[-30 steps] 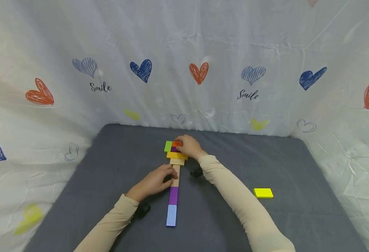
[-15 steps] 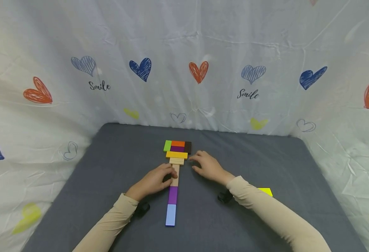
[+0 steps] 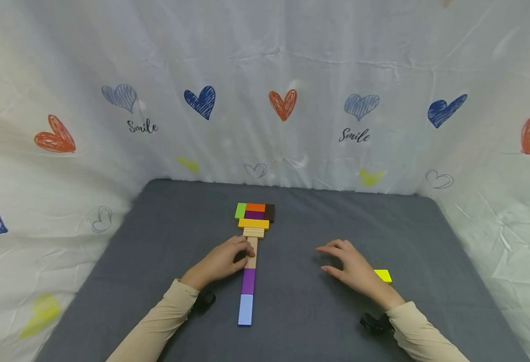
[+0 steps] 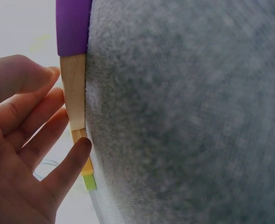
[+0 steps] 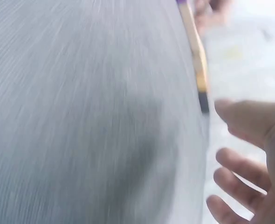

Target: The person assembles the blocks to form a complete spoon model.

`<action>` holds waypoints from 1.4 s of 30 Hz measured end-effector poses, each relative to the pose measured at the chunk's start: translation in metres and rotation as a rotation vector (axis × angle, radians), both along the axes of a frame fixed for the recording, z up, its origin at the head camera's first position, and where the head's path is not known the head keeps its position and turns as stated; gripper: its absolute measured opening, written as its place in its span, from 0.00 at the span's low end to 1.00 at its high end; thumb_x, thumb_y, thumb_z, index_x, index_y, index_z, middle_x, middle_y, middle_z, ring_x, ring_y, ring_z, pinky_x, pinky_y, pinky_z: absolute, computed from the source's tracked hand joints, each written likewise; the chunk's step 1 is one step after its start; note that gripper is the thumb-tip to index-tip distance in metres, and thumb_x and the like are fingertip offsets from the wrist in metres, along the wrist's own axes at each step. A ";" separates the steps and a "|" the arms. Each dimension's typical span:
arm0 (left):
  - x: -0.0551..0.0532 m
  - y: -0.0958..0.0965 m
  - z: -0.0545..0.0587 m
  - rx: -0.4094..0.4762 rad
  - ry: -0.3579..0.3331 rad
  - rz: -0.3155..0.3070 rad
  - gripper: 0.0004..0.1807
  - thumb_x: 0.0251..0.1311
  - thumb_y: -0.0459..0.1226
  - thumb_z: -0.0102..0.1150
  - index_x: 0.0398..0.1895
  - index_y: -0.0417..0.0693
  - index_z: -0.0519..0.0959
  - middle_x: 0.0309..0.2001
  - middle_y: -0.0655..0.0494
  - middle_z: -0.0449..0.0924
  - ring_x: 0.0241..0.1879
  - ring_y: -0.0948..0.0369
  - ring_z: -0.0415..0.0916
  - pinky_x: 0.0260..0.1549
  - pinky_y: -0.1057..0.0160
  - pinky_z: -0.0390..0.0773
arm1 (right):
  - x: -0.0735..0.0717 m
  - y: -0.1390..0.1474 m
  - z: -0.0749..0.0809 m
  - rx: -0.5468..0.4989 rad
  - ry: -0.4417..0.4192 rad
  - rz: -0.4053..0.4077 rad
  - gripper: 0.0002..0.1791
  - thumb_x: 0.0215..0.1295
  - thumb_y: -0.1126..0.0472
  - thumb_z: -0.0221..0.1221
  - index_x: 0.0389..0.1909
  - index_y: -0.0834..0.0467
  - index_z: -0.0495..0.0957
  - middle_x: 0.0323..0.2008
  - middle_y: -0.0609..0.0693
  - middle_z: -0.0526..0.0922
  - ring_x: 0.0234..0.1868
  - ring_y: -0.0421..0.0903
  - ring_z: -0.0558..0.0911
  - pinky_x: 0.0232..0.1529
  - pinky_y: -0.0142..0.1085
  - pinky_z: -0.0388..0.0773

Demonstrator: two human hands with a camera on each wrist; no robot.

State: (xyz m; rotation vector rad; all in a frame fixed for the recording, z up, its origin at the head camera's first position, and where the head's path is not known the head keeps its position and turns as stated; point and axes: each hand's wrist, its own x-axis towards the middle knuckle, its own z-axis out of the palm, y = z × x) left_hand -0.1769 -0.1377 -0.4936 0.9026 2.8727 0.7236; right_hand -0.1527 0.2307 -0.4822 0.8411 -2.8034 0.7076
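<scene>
My left hand [image 3: 219,259] rests with loose fingertips on a plain wooden block [image 3: 253,263] in a row. Below it lie a purple block [image 3: 248,281] and a light blue block [image 3: 245,309]. At the row's far end sit ridged wooden pieces [image 3: 253,233] and a crosswise yellow-orange block [image 3: 253,223]. Beyond them, a green block [image 3: 240,211] and a dark brown block [image 3: 270,213] flank an orange block [image 3: 255,206] and a dark purple block [image 3: 254,215]. Holding nothing, my right hand [image 3: 352,266] hovers with spread fingers, partly covering a yellow block [image 3: 384,276].
A dark grey cloth [image 3: 305,306] covers the table. Behind and beside it hangs a pale curtain [image 3: 319,60] printed with hearts. Black wrist cameras are strapped at both wrists, the right wrist camera [image 3: 375,323] close above the cloth.
My right hand has left the dark brown block at the row's far end and moved right and nearer, toward the yellow block. The left hand has stayed in place.
</scene>
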 end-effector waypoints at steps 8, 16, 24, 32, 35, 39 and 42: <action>0.002 -0.001 -0.006 0.007 0.000 0.003 0.07 0.62 0.36 0.63 0.42 0.56 0.81 0.43 0.64 0.75 0.45 0.66 0.73 0.50 0.61 0.80 | 0.006 0.065 0.005 -0.054 -0.153 -0.077 0.30 0.54 0.57 0.72 0.60 0.53 0.78 0.57 0.53 0.77 0.58 0.57 0.72 0.52 0.58 0.75; 0.002 0.001 -0.006 0.004 -0.006 0.014 0.07 0.62 0.37 0.62 0.42 0.57 0.80 0.43 0.65 0.75 0.45 0.67 0.73 0.50 0.61 0.80 | 0.011 0.112 0.004 -0.056 -0.219 -0.129 0.29 0.54 0.52 0.72 0.59 0.51 0.79 0.57 0.53 0.77 0.58 0.57 0.73 0.52 0.58 0.75; 0.001 0.001 -0.004 0.012 -0.009 0.010 0.07 0.62 0.37 0.62 0.42 0.57 0.80 0.43 0.65 0.75 0.46 0.67 0.72 0.51 0.61 0.80 | 0.018 0.136 -0.005 -0.077 -0.259 -0.173 0.24 0.54 0.49 0.72 0.53 0.48 0.83 0.51 0.47 0.80 0.49 0.24 0.71 0.48 0.30 0.76; 0.001 0.000 -0.004 0.018 0.007 0.005 0.07 0.62 0.36 0.63 0.42 0.57 0.80 0.42 0.65 0.75 0.45 0.67 0.72 0.50 0.61 0.80 | 0.017 0.142 -0.010 -0.038 -0.256 -0.183 0.20 0.52 0.49 0.73 0.48 0.45 0.84 0.46 0.45 0.83 0.44 0.27 0.75 0.43 0.31 0.77; 0.002 0.000 -0.003 0.018 0.012 0.007 0.07 0.61 0.36 0.63 0.42 0.57 0.80 0.42 0.65 0.75 0.45 0.67 0.72 0.49 0.61 0.81 | 0.017 0.142 -0.009 -0.040 -0.252 -0.177 0.20 0.51 0.51 0.73 0.47 0.46 0.84 0.45 0.45 0.83 0.43 0.29 0.75 0.42 0.31 0.76; 0.002 0.000 -0.002 0.018 0.008 0.009 0.07 0.62 0.37 0.62 0.42 0.57 0.80 0.42 0.65 0.75 0.45 0.67 0.73 0.50 0.61 0.81 | 0.016 0.140 -0.008 -0.036 -0.248 -0.180 0.20 0.51 0.52 0.73 0.46 0.46 0.84 0.44 0.44 0.83 0.42 0.30 0.76 0.42 0.31 0.76; 0.003 0.000 -0.001 0.016 -0.001 0.007 0.07 0.62 0.37 0.62 0.42 0.57 0.80 0.42 0.64 0.75 0.45 0.67 0.72 0.51 0.61 0.81 | 0.016 0.138 -0.007 -0.031 -0.266 -0.197 0.20 0.52 0.49 0.73 0.47 0.45 0.84 0.45 0.44 0.83 0.42 0.30 0.77 0.43 0.31 0.77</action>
